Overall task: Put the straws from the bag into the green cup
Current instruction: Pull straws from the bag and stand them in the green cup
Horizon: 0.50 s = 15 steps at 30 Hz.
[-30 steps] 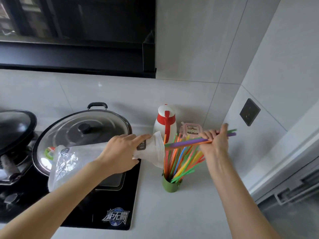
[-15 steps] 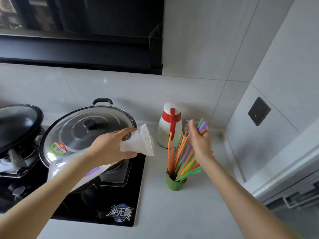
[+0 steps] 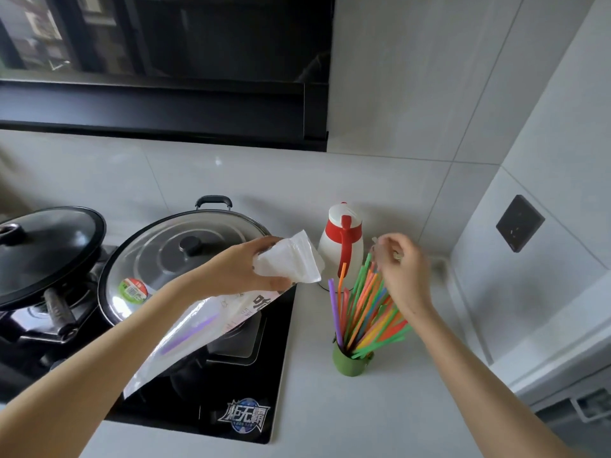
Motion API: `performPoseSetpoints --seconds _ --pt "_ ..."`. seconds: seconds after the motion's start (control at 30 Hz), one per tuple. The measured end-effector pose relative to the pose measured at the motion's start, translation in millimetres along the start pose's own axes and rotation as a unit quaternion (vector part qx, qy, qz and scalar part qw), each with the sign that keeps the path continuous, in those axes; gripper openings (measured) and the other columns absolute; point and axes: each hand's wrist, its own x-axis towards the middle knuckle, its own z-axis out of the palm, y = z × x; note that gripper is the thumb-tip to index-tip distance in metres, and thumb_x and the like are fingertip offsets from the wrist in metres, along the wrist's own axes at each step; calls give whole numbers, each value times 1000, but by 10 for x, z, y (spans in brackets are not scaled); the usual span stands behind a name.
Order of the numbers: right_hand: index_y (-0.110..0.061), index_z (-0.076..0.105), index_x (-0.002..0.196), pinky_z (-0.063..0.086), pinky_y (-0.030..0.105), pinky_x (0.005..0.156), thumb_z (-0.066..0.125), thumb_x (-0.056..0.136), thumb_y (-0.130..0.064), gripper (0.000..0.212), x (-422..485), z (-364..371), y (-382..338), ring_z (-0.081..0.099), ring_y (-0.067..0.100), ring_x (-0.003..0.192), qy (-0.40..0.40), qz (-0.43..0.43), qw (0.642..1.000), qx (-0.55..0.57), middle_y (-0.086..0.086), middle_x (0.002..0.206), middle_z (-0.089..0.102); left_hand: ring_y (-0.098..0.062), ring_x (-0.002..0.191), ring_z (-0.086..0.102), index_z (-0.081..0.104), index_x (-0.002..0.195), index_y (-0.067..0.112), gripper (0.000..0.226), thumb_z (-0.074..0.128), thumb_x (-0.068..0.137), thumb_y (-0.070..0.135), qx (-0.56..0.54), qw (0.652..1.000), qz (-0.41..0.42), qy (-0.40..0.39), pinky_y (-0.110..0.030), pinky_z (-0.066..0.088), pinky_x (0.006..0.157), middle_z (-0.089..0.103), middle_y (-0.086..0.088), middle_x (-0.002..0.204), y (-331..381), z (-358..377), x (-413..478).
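A small green cup [image 3: 348,363] stands on the white counter right of the stove, holding several coloured straws [image 3: 362,309] that fan out up and to the right. My right hand [image 3: 401,276] hovers just above and right of the straw tops, blurred, fingers apart with nothing in them. My left hand [image 3: 246,271] grips the plastic bag [image 3: 205,328] near its white mouth, above the stove's right edge. The bag hangs down to the left, and a purple straw [image 3: 188,335] shows through it.
A black stove top [image 3: 231,408] carries a large pan with a steel lid [image 3: 185,256] and a black wok [image 3: 43,252] at the left. A white and red jug [image 3: 342,246] stands behind the cup. A wall with a dark socket [image 3: 519,223] rises at the right.
My right hand swung a bundle of straws upright over the cup and let them go; they now stand in the cup. My left hand kept hold of the bag, which sagged lower.
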Motion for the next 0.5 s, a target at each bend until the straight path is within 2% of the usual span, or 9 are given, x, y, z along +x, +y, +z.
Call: performPoseSetpoints --seconds 0.03,0.07,0.13,0.23,0.33,0.4,0.5 --pt "-23 60 75 52 50 80 51 89 -36 21 -22 -30 -100 62 30 79 8 28 997 70 6 73 64 -4 86 60 42 127 36 72 75 64 49 61 998 10 6 -16 46 71 59 26 98 51 4 12" --pt "-24 59 74 52 49 84 49 91 -37 24 -54 -44 -216 61 34 81 5 93 982 162 14 79 65 -12 88 61 38 130 37 77 74 63 52 141 990 21 14 -22 46 71 60 21 100 104 13 28" --pt "-21 61 80 49 45 89 47 94 -33 23 -106 -39 -344 61 30 89 -43 259 901 346 15 97 66 -20 93 60 30 134 40 83 71 64 57 319 944 67 42 -29 46 75 62 10 108 182 47 79" --pt "-9 61 101 44 48 95 43 95 -40 37 -191 36 -290 58 34 108 -160 410 778 448 18 115 61 -22 102 53 12 140 38 84 60 73 57 513 841 164 53 -33 42 85 55 2 118 315 123 181" --pt "-7 59 113 44 52 92 40 95 -41 43 -247 142 -282 49 38 121 -202 456 694 519 21 130 54 -24 102 48 -2 141 32 83 55 83 48 605 762 229 41 -36 40 85 49 -3 122 472 109 254" --pt "-10 62 113 39 55 101 40 95 -39 40 -271 200 -326 49 37 123 -214 455 649 571 18 132 55 -27 100 47 -3 140 30 84 58 84 36 646 716 260 36 -38 40 82 48 -7 121 594 82 295" --pt "-4 70 93 16 49 115 39 92 -27 39 -272 227 -402 46 34 120 -267 410 597 636 17 109 66 -30 101 46 -1 141 30 88 64 81 27 708 641 298 5 -39 38 79 47 -11 122 757 96 367"
